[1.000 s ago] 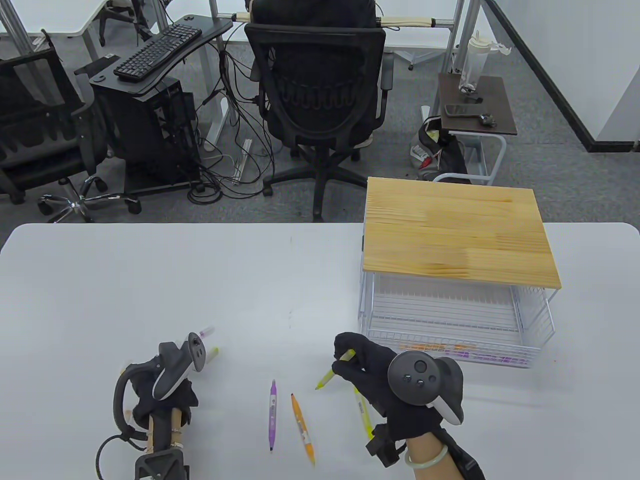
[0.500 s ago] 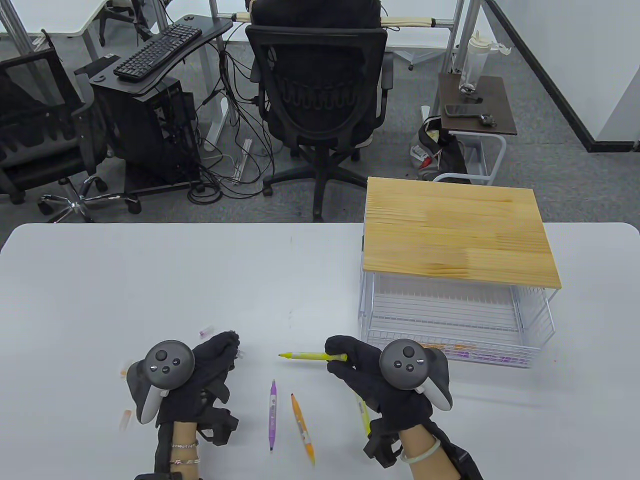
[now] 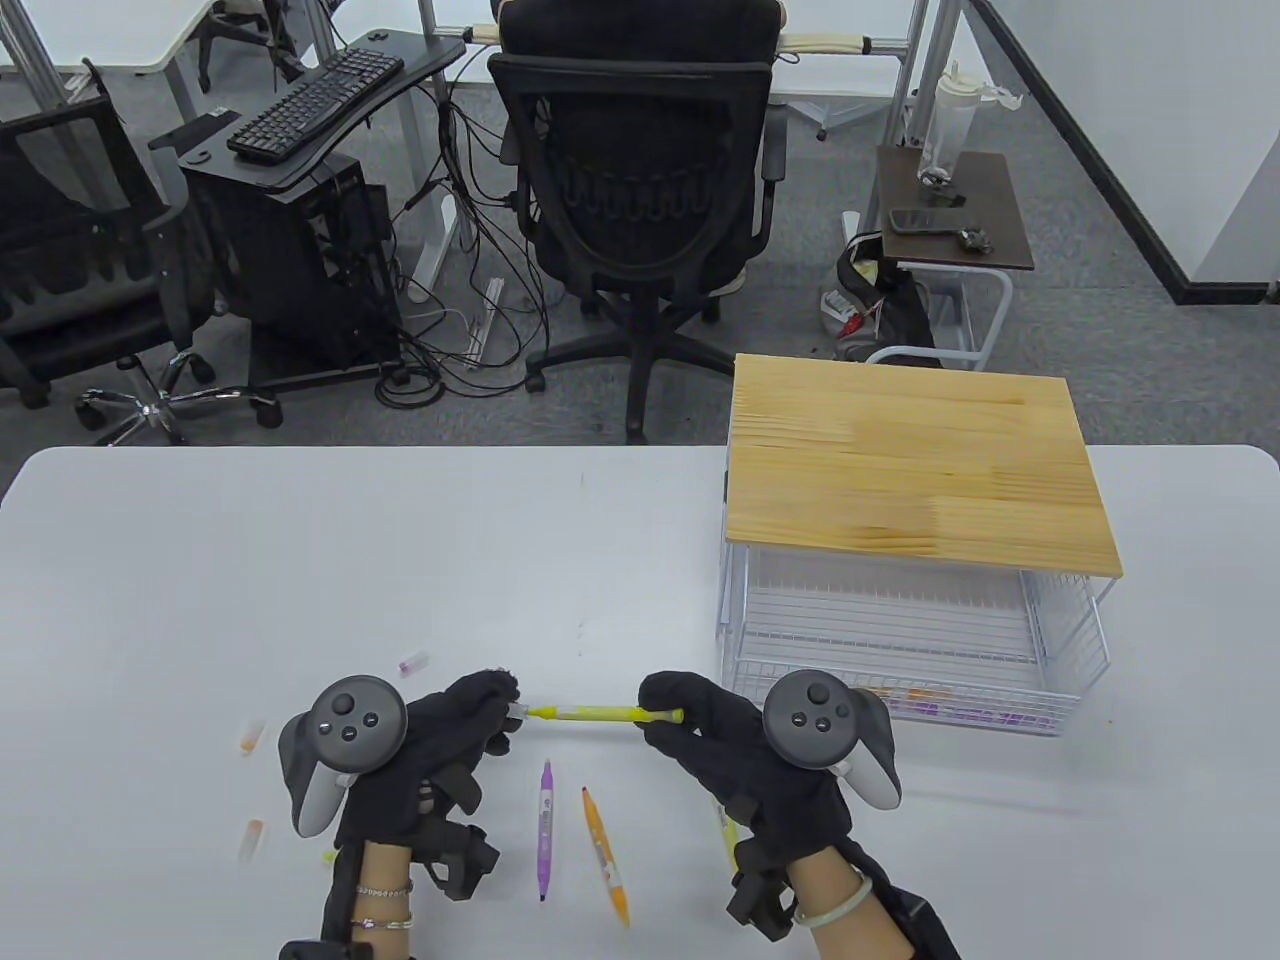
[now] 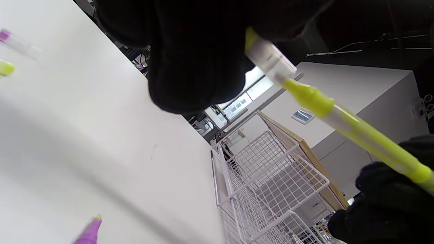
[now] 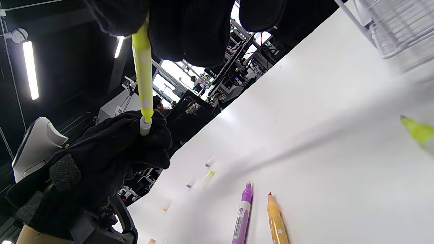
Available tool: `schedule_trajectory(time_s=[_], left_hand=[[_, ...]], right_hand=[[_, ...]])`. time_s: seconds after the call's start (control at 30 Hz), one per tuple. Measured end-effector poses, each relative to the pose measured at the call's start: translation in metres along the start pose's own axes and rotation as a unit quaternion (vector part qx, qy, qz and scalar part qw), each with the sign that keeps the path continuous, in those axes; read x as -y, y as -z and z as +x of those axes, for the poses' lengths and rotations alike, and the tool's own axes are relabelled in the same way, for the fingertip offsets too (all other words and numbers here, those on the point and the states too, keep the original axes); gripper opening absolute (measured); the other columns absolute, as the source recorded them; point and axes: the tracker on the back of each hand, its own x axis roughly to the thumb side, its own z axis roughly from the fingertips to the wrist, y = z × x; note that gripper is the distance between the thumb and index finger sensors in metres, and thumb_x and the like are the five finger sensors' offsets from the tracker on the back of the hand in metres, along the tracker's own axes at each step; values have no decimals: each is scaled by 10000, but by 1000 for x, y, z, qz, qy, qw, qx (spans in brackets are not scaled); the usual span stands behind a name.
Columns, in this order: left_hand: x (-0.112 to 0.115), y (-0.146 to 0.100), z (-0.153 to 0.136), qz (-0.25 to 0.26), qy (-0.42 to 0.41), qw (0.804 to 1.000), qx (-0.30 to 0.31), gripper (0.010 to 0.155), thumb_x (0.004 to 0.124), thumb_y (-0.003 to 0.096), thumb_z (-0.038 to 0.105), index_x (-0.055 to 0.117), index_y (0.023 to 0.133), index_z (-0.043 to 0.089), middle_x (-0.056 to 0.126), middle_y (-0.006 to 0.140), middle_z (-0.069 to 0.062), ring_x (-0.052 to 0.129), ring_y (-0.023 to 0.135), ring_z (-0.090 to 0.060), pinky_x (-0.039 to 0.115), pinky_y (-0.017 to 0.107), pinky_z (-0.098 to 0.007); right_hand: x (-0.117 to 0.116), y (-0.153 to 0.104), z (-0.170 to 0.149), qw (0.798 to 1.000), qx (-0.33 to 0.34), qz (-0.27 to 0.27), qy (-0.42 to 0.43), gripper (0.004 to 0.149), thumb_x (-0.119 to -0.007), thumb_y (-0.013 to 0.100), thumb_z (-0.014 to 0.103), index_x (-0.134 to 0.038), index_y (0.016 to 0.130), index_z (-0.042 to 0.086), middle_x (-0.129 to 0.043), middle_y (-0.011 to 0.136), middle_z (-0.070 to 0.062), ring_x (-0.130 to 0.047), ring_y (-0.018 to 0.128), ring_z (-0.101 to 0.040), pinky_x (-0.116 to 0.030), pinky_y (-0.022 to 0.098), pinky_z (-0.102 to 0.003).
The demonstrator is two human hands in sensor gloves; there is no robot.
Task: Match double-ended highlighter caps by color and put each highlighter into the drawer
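Note:
My right hand (image 3: 690,715) grips a yellow highlighter (image 3: 595,714) by its right end and holds it level above the table. My left hand (image 3: 490,705) pinches a clear yellow-tipped cap (image 4: 269,57) that sits over the pen's left tip (image 5: 145,126). A purple highlighter (image 3: 545,830) and an orange highlighter (image 3: 605,855) lie uncapped on the table between my hands. Another yellow highlighter (image 3: 728,825) lies partly hidden under my right hand. The white wire drawer (image 3: 1040,660) stands pulled out at the right and holds orange and purple highlighters (image 3: 920,705) near its front wall.
Loose caps lie at the left: a purple one (image 3: 413,661), two orange ones (image 3: 250,738) (image 3: 251,838). A wooden top (image 3: 915,470) covers the drawer rack. An office chair (image 3: 640,200) stands beyond the table's far edge.
My right hand swung the yellow highlighter from pointing down-left to level. My left hand turned over, moved right and brought the cap onto the pen's left tip.

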Motion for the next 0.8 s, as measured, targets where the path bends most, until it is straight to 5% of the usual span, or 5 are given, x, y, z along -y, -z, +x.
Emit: schedule_trajectory(time_s=[0.27,0.6,0.8], left_hand=[[10,2,13,-92,1,994,51,522,764,500,344,750,979,138,944,815,-108,1003,582,-231,663,647,-531],[11,-4,30,-29,79,993,77,485,795,472,306,813,927,139,969,809,-94,1024,586,-222,682,653,-517],[9,-8,37,-12,104,990,97,473,816,454,298,842,893,124,1000,760,-100,1042,535,-212,701,645,-502]], right_hand=[[8,-3,-4,1000,1,-11,24,470,-483,703,493,-279,1124,442,-580,1142,222,-706,1035,-97,-446,923,-451],[11,-9,3,984,-35,-104,-143,484,-500,614,542,-489,1068,373,-750,1010,159,-784,946,-157,-475,901,-473],[10,-8,0,987,-35,-89,-126,482,-470,594,585,-594,996,349,-811,895,122,-809,862,-189,-482,889,-480]])
